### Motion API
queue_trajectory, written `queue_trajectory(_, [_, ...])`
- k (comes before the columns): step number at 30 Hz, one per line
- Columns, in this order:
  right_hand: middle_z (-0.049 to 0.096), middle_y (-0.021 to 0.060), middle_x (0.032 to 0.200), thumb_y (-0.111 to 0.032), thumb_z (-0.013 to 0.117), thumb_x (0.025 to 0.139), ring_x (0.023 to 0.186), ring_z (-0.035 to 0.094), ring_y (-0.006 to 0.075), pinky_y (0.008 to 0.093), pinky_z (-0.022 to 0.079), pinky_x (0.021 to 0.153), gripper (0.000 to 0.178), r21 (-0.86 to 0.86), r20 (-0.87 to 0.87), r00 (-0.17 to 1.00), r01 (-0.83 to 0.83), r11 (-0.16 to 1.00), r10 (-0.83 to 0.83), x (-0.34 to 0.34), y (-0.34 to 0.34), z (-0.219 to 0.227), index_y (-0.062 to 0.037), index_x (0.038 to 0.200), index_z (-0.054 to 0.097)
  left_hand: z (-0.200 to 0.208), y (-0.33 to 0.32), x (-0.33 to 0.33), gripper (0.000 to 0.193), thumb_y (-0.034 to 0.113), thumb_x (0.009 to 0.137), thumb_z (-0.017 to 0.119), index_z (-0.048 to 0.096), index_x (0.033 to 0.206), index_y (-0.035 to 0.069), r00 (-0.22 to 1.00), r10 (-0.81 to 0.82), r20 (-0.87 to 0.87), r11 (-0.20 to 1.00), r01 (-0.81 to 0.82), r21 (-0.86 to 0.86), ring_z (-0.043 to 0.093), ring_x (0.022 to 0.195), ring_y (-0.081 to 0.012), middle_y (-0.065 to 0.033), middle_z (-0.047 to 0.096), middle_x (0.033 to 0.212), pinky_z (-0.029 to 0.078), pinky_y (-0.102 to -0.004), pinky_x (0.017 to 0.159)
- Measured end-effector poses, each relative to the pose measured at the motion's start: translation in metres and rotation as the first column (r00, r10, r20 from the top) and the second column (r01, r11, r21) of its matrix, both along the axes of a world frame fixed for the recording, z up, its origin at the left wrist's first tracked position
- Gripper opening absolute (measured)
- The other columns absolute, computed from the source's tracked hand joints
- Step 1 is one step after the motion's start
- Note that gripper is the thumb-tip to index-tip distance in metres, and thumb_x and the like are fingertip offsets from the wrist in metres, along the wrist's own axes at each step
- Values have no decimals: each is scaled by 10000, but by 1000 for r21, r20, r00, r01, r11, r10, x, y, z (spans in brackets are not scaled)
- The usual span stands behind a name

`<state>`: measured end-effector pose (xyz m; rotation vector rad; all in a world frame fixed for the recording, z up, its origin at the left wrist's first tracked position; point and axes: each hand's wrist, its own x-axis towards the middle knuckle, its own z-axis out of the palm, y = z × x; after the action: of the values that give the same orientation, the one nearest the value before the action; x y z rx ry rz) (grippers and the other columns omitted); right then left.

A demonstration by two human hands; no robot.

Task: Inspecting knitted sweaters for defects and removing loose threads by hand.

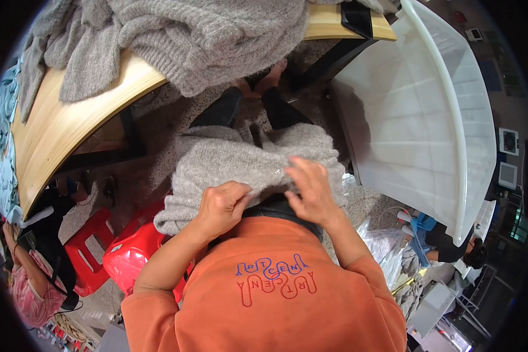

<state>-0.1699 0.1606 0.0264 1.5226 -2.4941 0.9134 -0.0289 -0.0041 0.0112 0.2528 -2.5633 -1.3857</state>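
Note:
A grey-beige knitted garment [223,161] lies bunched across my lap, its folds hanging over both thighs. At its near edge, my left hand [222,205] is closed, with thumb and fingers pinching the knit. My right hand [312,190] hovers at the garment's right part with fingers and thumb apart, slightly blurred; nothing shows between them. A tiny white speck sits on the knit just left of the right fingertips. Whether the right fingertips touch the cloth I cannot tell.
Ahead, a wooden table [70,126] bears a heap of similar grey knitwear [211,35] overhanging its edge. Light blue cloth [7,146] hangs at its left end. A big white plastic bin [410,111] stands right. Red stools [91,249] are left; other people sit on both sides.

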Motion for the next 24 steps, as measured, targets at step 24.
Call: queue_trajectory(24, [541,109,705,-75,597,712,702,538,297,390,429,628,61,-12,588,786,-226,974,189,24,-12,-17,-26,739,571,7,13,5,45,10,779,619,593,750,-14,932,91,351,680,-315,662,508,609,-40,-3,580,669,422,-196,536])
